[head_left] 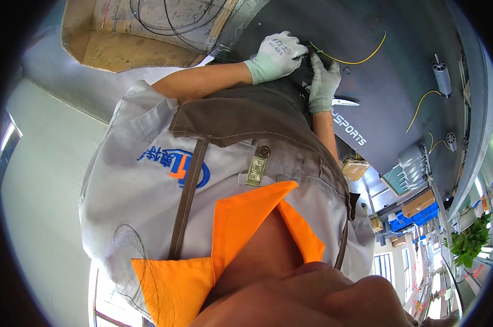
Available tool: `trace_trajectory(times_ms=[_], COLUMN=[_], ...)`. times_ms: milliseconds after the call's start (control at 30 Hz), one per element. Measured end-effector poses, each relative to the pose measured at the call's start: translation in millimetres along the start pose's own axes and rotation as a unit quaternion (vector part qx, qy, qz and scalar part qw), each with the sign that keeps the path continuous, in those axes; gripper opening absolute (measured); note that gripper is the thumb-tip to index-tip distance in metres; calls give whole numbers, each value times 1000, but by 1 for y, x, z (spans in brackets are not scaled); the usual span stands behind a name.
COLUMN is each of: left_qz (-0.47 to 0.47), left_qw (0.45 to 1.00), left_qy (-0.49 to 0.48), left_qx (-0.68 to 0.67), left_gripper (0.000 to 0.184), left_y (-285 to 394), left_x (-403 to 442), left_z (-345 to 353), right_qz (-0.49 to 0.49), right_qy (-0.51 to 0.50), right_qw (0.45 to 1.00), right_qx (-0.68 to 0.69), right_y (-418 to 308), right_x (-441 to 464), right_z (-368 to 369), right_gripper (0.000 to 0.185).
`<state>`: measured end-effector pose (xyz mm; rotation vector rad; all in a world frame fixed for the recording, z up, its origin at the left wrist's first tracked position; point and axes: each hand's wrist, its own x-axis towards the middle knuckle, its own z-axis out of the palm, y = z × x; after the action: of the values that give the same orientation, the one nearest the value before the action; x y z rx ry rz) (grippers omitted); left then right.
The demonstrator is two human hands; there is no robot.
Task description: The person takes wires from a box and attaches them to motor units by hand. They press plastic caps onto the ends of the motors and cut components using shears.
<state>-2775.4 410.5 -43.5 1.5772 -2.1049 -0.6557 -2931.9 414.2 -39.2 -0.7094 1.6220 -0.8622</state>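
my l hand (279, 55) + r hand (325, 83) curl close by a wire (356, 62), prob 4 fine ctrl; can't tell what's gripped. motor (442, 80) sits 3 o'clock of em, outta the way imo

"pu-602" marks the left glove (279, 55), "sports" the dark surface (374, 92), "奥特" the shirt (132, 196).

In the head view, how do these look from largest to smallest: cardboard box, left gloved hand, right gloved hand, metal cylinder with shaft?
1. Cardboard box
2. Left gloved hand and right gloved hand: about alike, so not ranked
3. Metal cylinder with shaft
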Motion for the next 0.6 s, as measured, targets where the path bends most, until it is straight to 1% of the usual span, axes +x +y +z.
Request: trace_trajectory(times_ms=[33, 167, 233, 267, 367, 433, 600], left_qz=[-2, 5, 1, -4, 0, -1, 9], left_qw=[1000, 999, 999, 998, 997, 997, 998], left_qy=[-8, -34, -48, -61, -73, -68, -54], left_qx=[0, 8, 14, 21, 26, 24, 24], left_gripper=[18, 19, 20, 20, 23, 23, 23], left_y=[1, 2, 5, 5, 6, 8, 4], left_x=[0, 1, 1, 1, 0, -2, 0], left_z=[-1, -1, -2, -3, -3, -5, -2], right_qz=[-32, -6, -25, -25, 0, 11, 28], right_qy=[-4, 21, 27, 30, 34, 13, 22], right_qw=[999, 1000, 998, 998, 999, 996, 996], right_qx=[14, -12, 43, 45, 16, 82, 86], right_y=[4, 7, 11, 13, 14, 13, 10], right_x=[1, 2, 4, 5, 6, 6, 8], right_z=[-1, -1, 0, 0, -2, -3, 0], right_gripper=[28, 28, 29, 29, 26, 26, 29])
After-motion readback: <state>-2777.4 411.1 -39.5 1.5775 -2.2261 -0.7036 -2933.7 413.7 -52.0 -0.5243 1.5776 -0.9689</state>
